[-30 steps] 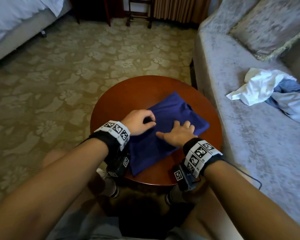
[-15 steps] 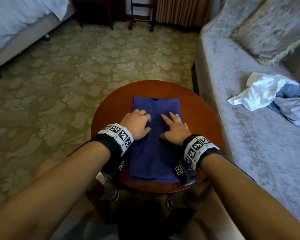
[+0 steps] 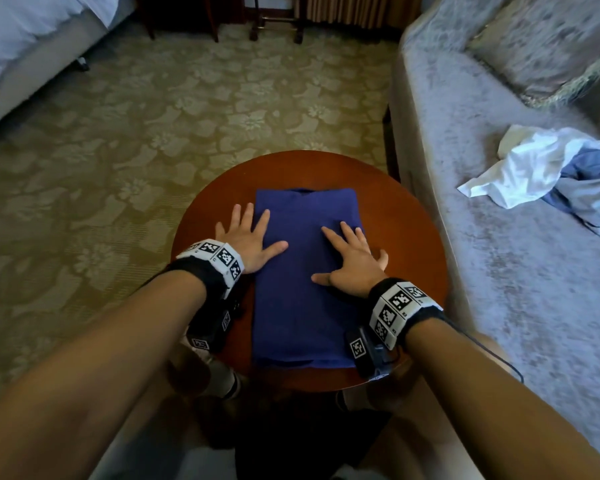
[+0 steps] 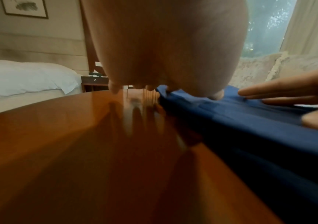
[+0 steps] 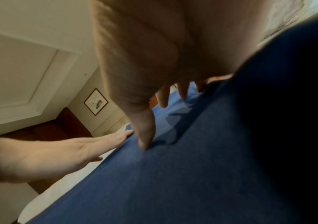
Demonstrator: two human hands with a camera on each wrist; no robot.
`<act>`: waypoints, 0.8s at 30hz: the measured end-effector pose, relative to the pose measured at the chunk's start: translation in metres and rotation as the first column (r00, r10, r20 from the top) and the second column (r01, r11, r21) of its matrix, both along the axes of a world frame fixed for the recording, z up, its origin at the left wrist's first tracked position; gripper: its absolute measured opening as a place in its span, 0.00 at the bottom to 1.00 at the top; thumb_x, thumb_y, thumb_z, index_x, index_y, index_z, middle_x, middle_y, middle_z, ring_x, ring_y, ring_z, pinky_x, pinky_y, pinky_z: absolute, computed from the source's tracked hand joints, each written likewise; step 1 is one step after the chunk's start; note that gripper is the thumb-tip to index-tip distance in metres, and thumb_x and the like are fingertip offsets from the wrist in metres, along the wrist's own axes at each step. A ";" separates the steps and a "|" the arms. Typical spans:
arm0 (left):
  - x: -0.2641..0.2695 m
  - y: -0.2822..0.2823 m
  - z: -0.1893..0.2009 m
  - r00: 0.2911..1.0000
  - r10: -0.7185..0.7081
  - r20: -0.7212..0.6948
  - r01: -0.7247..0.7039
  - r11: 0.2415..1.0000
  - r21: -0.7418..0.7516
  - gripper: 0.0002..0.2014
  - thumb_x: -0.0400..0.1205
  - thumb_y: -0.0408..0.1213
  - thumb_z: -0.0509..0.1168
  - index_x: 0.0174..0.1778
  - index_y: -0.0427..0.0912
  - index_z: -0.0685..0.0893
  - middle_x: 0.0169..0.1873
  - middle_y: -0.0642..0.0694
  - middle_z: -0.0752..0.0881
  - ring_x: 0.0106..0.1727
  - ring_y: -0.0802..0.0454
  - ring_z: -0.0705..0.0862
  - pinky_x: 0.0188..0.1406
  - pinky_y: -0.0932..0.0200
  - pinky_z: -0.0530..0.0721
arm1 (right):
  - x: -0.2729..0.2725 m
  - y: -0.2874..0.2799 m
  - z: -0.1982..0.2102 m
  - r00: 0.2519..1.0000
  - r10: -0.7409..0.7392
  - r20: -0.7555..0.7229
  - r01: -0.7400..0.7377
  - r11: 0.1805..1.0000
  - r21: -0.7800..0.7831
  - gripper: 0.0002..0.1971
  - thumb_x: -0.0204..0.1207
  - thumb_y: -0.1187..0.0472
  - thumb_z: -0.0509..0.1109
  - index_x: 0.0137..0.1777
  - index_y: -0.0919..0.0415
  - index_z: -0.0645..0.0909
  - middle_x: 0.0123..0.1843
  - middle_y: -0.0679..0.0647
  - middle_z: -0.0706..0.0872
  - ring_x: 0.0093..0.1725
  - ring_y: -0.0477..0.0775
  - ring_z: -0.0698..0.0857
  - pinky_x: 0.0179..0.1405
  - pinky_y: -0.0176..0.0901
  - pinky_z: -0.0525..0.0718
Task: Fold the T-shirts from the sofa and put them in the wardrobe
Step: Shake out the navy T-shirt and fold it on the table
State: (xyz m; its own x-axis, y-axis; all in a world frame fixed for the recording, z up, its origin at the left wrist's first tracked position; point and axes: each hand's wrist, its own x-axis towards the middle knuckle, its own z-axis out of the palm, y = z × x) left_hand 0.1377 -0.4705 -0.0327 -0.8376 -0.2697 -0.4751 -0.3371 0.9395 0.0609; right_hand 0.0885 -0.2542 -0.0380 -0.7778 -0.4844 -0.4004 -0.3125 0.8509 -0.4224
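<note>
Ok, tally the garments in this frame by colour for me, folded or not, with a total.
Dark blue: 1, the folded T-shirt on the round table, under the left hand and right hand.
White: 1, the crumpled garment on the sofa.
Light blue: 1, the bundle beside it; could be more than one piece.
Total: 3

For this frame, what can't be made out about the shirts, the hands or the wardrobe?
- Wardrobe: in no view.
- Blue T-shirt: its inner folds are hidden under the top layer; in the right wrist view its right part goes dark.
- White garment and light blue garment on the sofa: crumpled, cut by the head view's right edge.
- Left hand: the palm hides its fingers in the left wrist view.
</note>
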 end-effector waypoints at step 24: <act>0.145 0.044 -0.002 0.953 -0.070 -0.294 0.224 0.817 0.531 0.23 0.61 0.39 0.85 0.49 0.55 0.83 0.57 0.54 0.76 0.60 0.59 0.74 0.63 0.61 0.72 | 0.107 0.102 -0.004 0.995 -0.089 0.037 0.097 0.938 -0.333 0.33 0.59 0.80 0.73 0.52 0.39 0.84 0.58 0.37 0.76 0.59 0.44 0.80 0.49 0.23 0.76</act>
